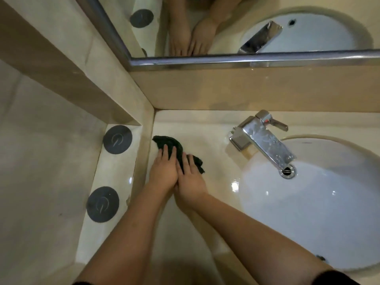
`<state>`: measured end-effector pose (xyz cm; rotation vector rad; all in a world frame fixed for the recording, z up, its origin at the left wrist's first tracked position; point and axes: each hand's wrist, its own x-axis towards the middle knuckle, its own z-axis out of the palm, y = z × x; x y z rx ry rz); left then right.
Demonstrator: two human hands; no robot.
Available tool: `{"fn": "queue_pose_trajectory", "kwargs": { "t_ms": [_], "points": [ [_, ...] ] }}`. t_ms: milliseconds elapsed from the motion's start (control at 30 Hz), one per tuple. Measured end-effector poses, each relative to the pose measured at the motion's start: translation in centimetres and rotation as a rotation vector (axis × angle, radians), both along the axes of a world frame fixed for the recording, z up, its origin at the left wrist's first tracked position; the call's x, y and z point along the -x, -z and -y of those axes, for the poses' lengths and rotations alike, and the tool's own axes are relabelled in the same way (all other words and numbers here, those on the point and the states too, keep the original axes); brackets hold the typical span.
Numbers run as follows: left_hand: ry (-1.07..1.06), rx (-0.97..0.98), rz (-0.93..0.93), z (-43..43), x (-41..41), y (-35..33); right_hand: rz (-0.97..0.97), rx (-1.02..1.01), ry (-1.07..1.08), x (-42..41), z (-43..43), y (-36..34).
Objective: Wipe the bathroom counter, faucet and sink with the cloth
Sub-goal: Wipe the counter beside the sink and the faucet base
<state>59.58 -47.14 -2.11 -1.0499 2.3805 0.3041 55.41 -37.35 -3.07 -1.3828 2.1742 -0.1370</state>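
While both forearms reach in from the near edge, the left hand (pixel 163 171) and right hand (pixel 190 182) sit side by side, touching, on the dark cloth (pixel 176 150). Grip state: both hands lie flat with fingers extended, pressing the cloth down rather than closing round it. Cloth position: bunched on the beige surface (pixel 205 140), near the back-left corner, just beside the raised side ledge (pixel 115 171) that carries two dark round discs (pixel 117 139).

To the right, well apart from the cloth, the white sink (pixel 318 212) shows its drain (pixel 287 171) under the spout of the chrome faucet (pixel 261 138). Beyond the backsplash, the mirror (pixel 246 27) repeats the hands.

Progress, as a judgement: early. Work is on the left stretch of surface only. Faucet looks spotted and untouched, and nothing suggests the basin has been wiped. Remaining: rest of surface, faucet, sink.
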Motion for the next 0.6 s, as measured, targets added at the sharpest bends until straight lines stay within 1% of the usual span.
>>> {"fn": "queue_pose_trajectory", "kwargs": {
  "t_ms": [67,133,233,400,600],
  "points": [
    [-0.016,0.013,0.026,2.1,1.7,0.0,-0.006,-0.032,-0.007,1.4,2.2,0.2],
    [-0.034,0.018,0.013,3.7,2.9,0.2,0.01,-0.039,-0.002,2.8,4.1,0.1],
    [0.003,0.036,-0.024,5.7,4.3,0.5,-0.012,-0.014,0.004,4.3,6.3,0.2],
    [0.255,0.06,-0.128,8.7,5.7,0.4,0.021,0.03,0.161,4.9,7.6,0.5],
    [0.466,0.002,-0.141,9.5,7.9,0.5,-0.011,0.077,0.306,5.3,6.5,1.1]
  ]
}}
